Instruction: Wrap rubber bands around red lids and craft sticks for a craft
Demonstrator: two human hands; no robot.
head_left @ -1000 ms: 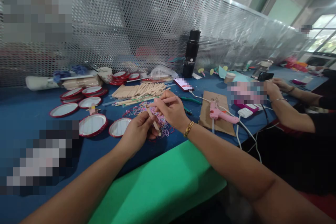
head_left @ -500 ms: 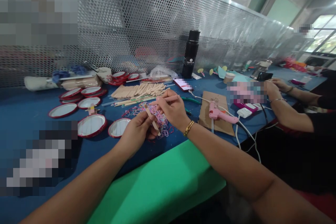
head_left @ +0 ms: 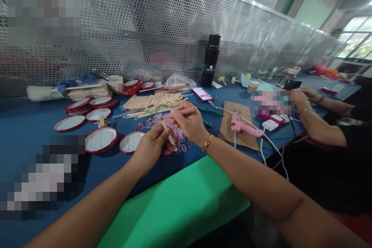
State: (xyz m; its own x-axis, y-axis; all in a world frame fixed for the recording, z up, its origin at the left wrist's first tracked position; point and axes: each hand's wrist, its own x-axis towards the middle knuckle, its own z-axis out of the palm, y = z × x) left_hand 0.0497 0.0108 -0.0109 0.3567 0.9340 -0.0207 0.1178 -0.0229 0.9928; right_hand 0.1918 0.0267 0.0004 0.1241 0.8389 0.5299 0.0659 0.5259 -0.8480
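My left hand (head_left: 151,145) is closed on a flat wooden craft stick (head_left: 173,144), held tilted over a heap of colourful rubber bands or loops (head_left: 182,135). My right hand (head_left: 192,124) grips a slim pink pen-like stick (head_left: 167,116). Its tip is at the upper end of the craft stick; whether they touch I cannot tell. Beyond my hands lies a pile of wooden craft sticks (head_left: 151,100). Several red-rimmed white lids (head_left: 101,139) lie to the left of my left hand.
A pink glue gun (head_left: 245,127) with a cord rests on cardboard (head_left: 228,133). A phone (head_left: 202,94), green-handled pliers (head_left: 213,111) and a black bottle (head_left: 211,62) stand or lie behind. Perforated metal panelling (head_left: 116,27) backs the table. At right are another person's hands (head_left: 305,97).
The pink pen-like stick and my right hand have shifted slightly left, bringing its tip to the craft stick's upper end. My left hand has hardly moved.
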